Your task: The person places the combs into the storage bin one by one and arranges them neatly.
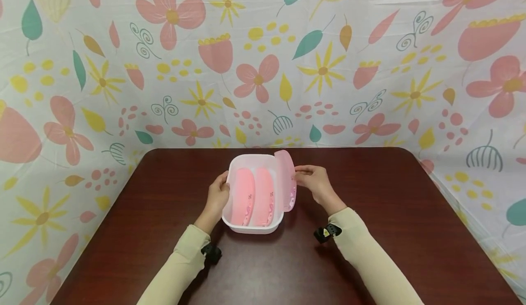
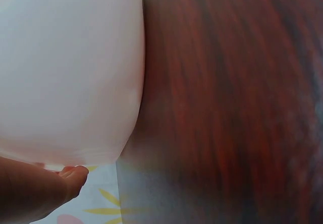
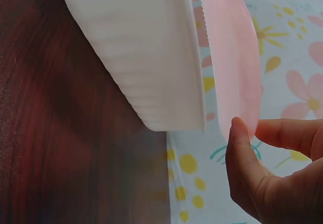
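Note:
A white plastic container point(image 1: 255, 229) stands on the table, its ribbed outer wall point(image 3: 136, 47) visible in the right wrist view. Inside it lie two curved pink pieces point(image 1: 243, 195) side by side, with a printed pattern near their lower ends; they look like combs, but I cannot make out teeth. My left hand point(image 1: 216, 197) grips the container's left rim. Between thumb and fingers, my right hand point(image 1: 316, 184) pinches a pink comb point(image 1: 286, 179), upright on edge at the container's right rim. Its fine teeth face the container, and in the right wrist view a narrow gap separates them.
The dark brown wooden table point(image 1: 263, 268) has a far edge just behind the container. A white cloth point(image 1: 263, 67) with printed flowers hangs behind and along the sides. A black strap point(image 1: 327, 233) is on the right wrist, another point(image 1: 211, 252) on the left.

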### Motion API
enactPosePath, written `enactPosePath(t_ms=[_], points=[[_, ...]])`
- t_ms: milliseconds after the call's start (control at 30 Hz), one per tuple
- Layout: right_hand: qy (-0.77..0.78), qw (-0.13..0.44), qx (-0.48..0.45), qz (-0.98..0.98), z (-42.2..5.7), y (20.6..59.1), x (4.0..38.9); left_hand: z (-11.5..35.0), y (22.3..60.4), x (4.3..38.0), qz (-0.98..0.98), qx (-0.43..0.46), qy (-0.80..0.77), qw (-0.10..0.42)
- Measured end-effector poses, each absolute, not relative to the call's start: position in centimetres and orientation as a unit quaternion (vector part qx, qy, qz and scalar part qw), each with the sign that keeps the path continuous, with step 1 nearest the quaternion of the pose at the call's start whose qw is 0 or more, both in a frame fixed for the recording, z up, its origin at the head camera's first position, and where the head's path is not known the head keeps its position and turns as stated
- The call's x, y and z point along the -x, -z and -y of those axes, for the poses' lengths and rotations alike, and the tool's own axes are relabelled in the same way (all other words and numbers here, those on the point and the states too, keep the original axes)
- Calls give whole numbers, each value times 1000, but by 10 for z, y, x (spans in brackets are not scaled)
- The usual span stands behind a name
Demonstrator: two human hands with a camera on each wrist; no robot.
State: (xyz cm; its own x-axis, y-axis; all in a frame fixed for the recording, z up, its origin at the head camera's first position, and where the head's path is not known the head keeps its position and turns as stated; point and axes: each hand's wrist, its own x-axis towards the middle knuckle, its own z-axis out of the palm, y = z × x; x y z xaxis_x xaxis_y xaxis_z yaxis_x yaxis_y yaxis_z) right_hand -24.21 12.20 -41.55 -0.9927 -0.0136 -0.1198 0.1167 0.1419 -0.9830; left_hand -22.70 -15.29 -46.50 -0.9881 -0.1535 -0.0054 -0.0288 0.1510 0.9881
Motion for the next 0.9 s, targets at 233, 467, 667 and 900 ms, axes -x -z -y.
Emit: enactPosePath(t_ms=[233,467,667,900], points=[[648,54,-41,-758,-116,421,244,153,464,227,754,-60,653,47],[647,59,-38,-759,-111,425,243,153,464,226,754,-60,653,47],[646,63,-38,-759,-105,424,241,153,464,225,753,-61,653,47],[646,54,-35,-760,-100,425,240,153,466,227,752,-59,655,46]])
